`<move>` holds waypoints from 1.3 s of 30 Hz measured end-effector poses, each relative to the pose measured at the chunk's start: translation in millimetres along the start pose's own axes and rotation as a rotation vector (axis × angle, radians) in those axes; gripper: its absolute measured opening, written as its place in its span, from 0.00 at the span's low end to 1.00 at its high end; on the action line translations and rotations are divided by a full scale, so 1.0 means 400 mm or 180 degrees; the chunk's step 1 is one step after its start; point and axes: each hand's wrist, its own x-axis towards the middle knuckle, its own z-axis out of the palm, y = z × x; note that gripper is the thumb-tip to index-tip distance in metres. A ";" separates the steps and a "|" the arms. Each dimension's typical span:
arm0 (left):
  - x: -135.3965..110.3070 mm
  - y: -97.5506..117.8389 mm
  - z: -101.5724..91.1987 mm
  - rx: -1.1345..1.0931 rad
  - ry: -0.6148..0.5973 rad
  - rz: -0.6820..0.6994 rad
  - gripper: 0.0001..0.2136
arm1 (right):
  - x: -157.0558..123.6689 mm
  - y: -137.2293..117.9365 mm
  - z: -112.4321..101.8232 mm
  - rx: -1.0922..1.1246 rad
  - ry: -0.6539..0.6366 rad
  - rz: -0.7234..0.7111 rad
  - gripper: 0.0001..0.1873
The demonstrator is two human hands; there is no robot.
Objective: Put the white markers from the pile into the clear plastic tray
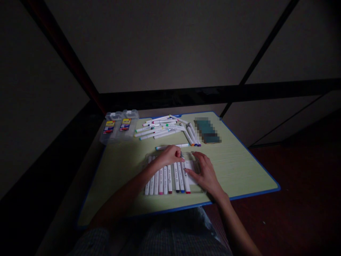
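Checked-fabric lap at 6 o'clock. Left hand, fingers curled together, rests on white colour-tipped markers; right hand, fingers spread, at its 3 o'clock.

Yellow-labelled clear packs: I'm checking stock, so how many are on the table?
2. Both stand side by side at the far left corner of the table: the left pack and the right pack, beside the loose markers. None looks hidden.
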 end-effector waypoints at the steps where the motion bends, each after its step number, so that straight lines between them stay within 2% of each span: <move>1: 0.000 0.000 0.000 0.0001 -0.0006 -0.0002 0.11 | 0.000 -0.001 -0.001 0.0004 -0.0001 0.0001 0.32; 32: 0.008 -0.015 0.005 -0.0096 0.0015 0.0047 0.10 | 0.001 0.007 0.007 0.0279 0.0087 0.0034 0.28; 36: 0.005 -0.019 -0.013 -0.0349 -0.0050 -0.0045 0.10 | 0.030 0.022 -0.018 0.0559 0.0118 -0.0002 0.20; 39: -0.005 -0.034 -0.030 -0.0639 -0.0005 -0.0059 0.08 | 0.093 0.036 -0.053 0.0766 0.0018 -0.0107 0.12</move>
